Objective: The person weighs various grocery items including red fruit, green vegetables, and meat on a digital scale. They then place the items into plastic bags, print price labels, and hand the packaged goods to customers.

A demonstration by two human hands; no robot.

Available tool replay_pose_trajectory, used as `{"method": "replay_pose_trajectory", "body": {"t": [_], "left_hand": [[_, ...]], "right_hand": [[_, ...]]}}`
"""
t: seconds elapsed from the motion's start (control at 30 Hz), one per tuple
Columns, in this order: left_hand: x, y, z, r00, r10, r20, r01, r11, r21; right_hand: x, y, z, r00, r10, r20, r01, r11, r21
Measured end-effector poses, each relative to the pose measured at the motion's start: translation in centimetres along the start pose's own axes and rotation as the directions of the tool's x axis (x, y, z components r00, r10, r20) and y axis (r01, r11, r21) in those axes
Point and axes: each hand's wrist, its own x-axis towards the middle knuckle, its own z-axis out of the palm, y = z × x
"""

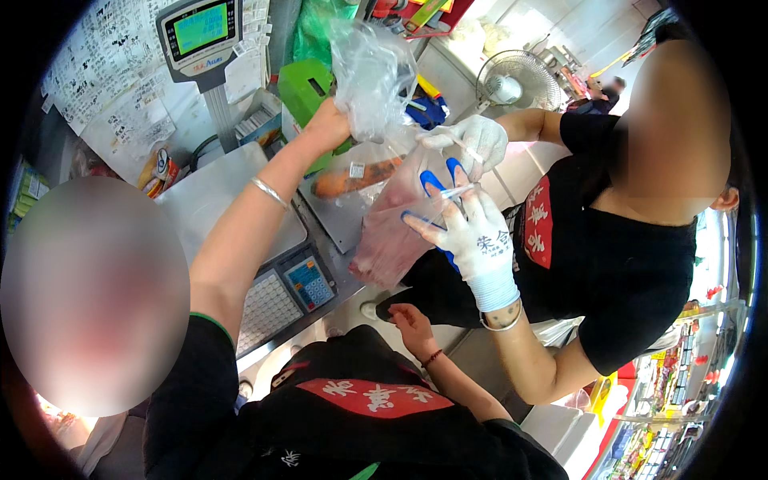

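Note:
My left hand (329,125) reaches over the counter and grips a crumpled clear plastic bag (375,78). Its wrist bears a silver bangle. Below that bag, a long orange-brown item (354,179) with a small label lies in clear plastic. A co-worker's white gloves (480,240) with blue fingertips hold the top of a clear bag of reddish meat (387,240) at the counter's edge. My right hand (414,327) hangs low in front of my black apron (372,384), fingers loosely bent, holding nothing that I can see.
A weighing scale with a metal platter (240,192), keypad (309,285) and lit display (201,30) stands under my left arm. Behind are a green box (306,84) and a fan (519,81). The co-worker in a black shirt (636,252) stands close on the right.

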Motion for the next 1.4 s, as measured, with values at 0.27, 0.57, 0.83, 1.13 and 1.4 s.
{"method": "replay_pose_trajectory", "body": {"t": [0.27,0.57,0.83,1.13,1.4], "left_hand": [[1.4,-1.2,-2.3,0.997,-0.048,-0.058,0.051,0.997,0.057],[1.2,-2.6,-2.8,0.958,0.151,-0.245,-0.17,0.984,-0.058],[-1.1,-0.5,-3.3,0.939,-0.083,-0.333,0.11,0.992,0.065],[-1.8,-3.4,-3.7,0.955,0.015,-0.295,0.085,0.943,0.323],[-1.4,-2.9,-4.4,0.922,0.314,-0.225,-0.046,0.667,0.744]], "right_hand": [[-1.9,-11.7,3.0,0.921,-0.035,0.388,0.001,0.996,0.088],[-0.1,-13.1,4.1,0.859,-0.079,0.506,0.037,0.995,0.094],[2.4,-15.2,6.3,0.859,-0.165,0.485,0.146,0.986,0.078],[3.8,-12.9,6.7,0.849,-0.13,0.512,0.06,0.987,0.15],[4.3,-11.6,6.7,0.879,-0.059,0.473,0.002,0.993,0.12]]}}
